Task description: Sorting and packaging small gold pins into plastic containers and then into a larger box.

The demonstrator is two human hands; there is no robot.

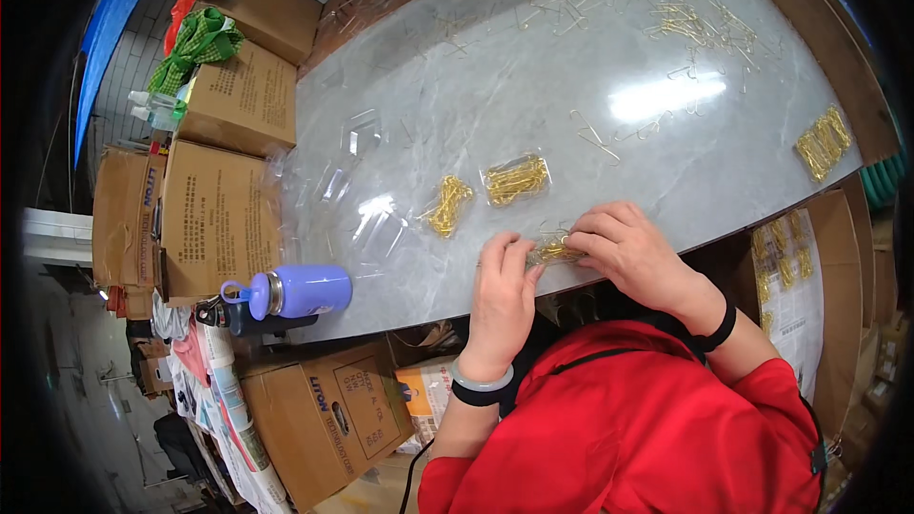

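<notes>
At the table's near edge, my left hand (504, 297) has its fingers closed on a small clear plastic tray (547, 253) with gold wire hooks in it. My right hand (628, 246) is at the tray's other end, fingertips pinched on the gold wire hooks (560, 244); the fingers partly hide them. Just beyond, a filled clear tray of gold hooks (516, 180) lies on the table, with a loose bundle of gold hooks (447, 206) to its left.
Several clear plastic trays (381, 227) lie at left near a purple bottle (309, 290). Scattered hooks (705, 24) cover the far side of the grey table (476, 86). Another hook bundle (823, 144) sits at the right edge. Cardboard boxes (217, 214) line the left side.
</notes>
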